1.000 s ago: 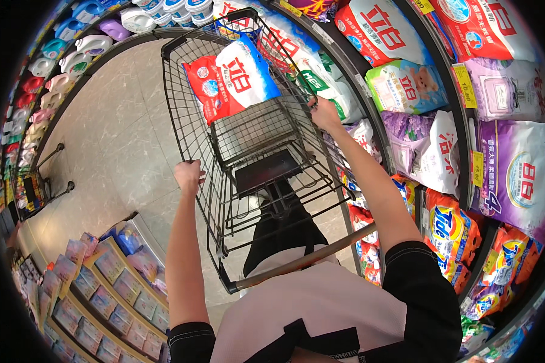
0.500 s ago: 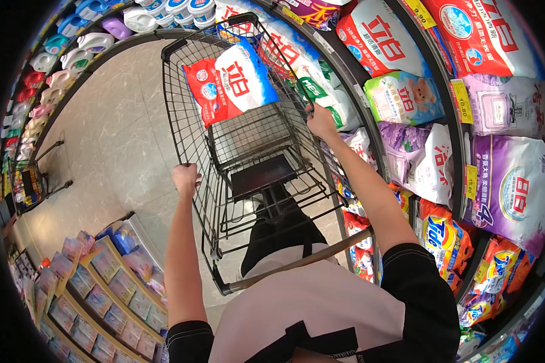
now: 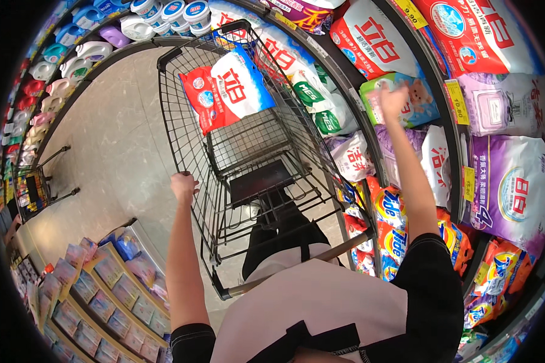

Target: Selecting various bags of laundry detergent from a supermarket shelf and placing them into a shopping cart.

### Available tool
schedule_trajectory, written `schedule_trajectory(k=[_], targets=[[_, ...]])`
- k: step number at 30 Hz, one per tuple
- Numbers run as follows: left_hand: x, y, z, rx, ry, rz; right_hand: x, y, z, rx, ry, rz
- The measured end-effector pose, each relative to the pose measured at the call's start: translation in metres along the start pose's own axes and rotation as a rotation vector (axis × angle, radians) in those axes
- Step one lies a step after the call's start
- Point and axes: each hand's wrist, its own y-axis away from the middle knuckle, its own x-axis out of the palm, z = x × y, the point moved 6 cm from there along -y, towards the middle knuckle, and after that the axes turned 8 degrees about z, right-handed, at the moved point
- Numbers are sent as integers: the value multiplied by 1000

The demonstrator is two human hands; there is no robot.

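One smaller cart (image 3: 33, 190) stands at far left on the floor (image 3: 121, 121). The left hand (image 3: 183, 186) is closed around the side rim of one black wire cart (image 3: 260, 183), which holds one red, white and blue bag (image 3: 230, 91). Further right, the open, blurred right hand (image 3: 395, 100) is over one green-edged bear bag (image 3: 422, 100), contact unclear, on the shelf (image 3: 343, 60); the right forearm (image 3: 419, 187) partly blocks one lilac-and-white bag (image 3: 439, 160).

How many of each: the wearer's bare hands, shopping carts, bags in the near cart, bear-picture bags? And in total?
Bare hands: 2 (left hand, right hand)
Shopping carts: 2 (near cart, far cart)
Bags in near cart: 1 (red, white and blue bag)
Bear-picture bags: 1 (green and blue bag)
Total: 6
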Motion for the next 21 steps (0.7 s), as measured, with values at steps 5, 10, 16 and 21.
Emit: schedule_trajectory(k=[5,10,16,21], targets=[[-1,2,-4,-10,-21,11,5,-44,-93,374,269,548],[-2,5,-5,-21,-16,22,21,-7,-79,232,141,745],[-5,3,-3,1,12,-2,-61,83,-21,-70,-211,363],[-3,2,-7,-7,2,18,-133,122,-109,317,-492,221]])
